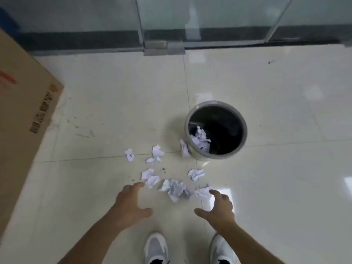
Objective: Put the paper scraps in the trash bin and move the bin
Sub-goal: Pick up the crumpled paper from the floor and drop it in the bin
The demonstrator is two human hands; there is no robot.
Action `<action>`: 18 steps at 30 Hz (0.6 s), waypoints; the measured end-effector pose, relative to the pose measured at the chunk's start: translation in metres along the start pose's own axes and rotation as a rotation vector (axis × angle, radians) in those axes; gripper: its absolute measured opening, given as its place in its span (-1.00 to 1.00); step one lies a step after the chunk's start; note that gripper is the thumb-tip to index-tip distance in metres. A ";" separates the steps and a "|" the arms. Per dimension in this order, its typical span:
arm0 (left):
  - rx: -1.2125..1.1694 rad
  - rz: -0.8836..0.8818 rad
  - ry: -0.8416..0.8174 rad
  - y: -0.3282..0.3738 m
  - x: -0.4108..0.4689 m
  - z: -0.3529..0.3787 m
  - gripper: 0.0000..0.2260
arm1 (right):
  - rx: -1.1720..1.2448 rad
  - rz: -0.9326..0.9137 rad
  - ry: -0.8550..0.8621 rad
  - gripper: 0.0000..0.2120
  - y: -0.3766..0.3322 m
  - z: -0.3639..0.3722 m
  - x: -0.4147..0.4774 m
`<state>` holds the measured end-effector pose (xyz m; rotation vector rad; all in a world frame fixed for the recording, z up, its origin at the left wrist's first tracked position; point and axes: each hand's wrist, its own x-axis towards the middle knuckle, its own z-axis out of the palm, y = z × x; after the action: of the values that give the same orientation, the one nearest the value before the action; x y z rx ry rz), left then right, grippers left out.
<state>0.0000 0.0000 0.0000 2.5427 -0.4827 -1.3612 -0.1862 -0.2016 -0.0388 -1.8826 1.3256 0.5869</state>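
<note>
Both hands reach down with fingers spread wide and empty, the left hand point(131, 202) and right hand point(219, 206) flanking the largest crumpled scrap point(175, 189), apparently to scoop it together. Other paper scraps point(157, 154) lie scattered on the floor point(285, 187) beside the trash bin point(245, 130), which stands upright and already holds some paper.

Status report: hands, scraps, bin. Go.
Left hand and right hand open, empty, over the nearest scraps. Some paper in the bin; several scraps on the floor. Nothing in the way.

Left hand point(131, 203) spread and empty, right hand point(219, 207) likewise — both forearms bare (palms down)
</note>
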 end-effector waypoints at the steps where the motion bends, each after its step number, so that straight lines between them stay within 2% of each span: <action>1: -0.003 0.036 0.012 -0.011 0.029 0.015 -0.10 | -0.005 -0.020 0.029 -0.12 0.007 0.015 0.026; 7: 0.179 0.033 0.001 -0.065 0.179 0.091 0.12 | -0.116 -0.011 0.079 0.24 0.037 0.096 0.169; 11: 0.255 -0.024 0.028 -0.067 0.245 0.118 0.27 | -0.123 -0.026 0.075 0.39 0.049 0.130 0.223; 15: 0.233 0.046 0.039 -0.048 0.263 0.153 0.27 | -0.210 -0.119 0.061 0.36 0.042 0.157 0.233; 18: 0.115 0.096 0.047 -0.030 0.263 0.178 0.12 | -0.175 -0.150 0.010 0.15 0.031 0.174 0.224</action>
<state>-0.0068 -0.0800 -0.3086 2.5975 -0.6834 -1.2725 -0.1257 -0.2020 -0.3177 -2.1085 1.1575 0.6335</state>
